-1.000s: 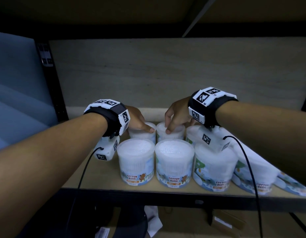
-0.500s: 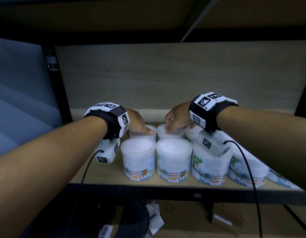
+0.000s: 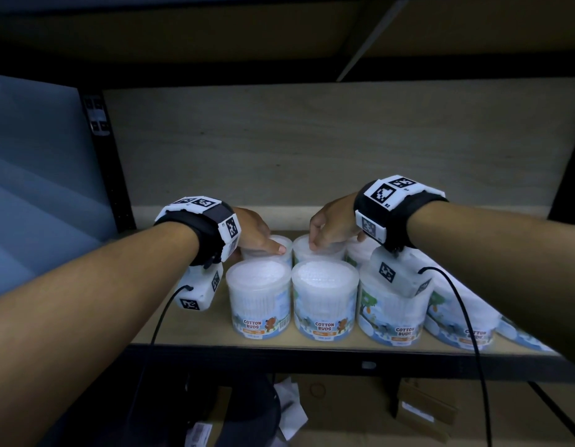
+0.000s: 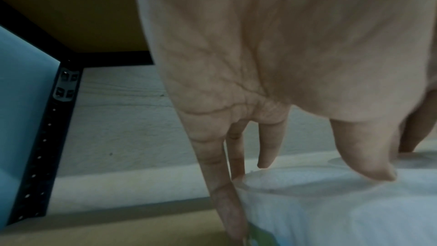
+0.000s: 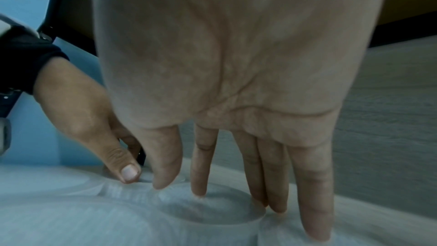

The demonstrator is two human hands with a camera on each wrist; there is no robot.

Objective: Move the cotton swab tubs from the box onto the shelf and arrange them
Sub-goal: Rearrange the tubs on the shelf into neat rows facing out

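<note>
Head view: over the last second both hands have stayed put, left hand and right hand fingers draped over back-row tubs at 12 o'clock on the shelf, indicating final alignment.
</note>
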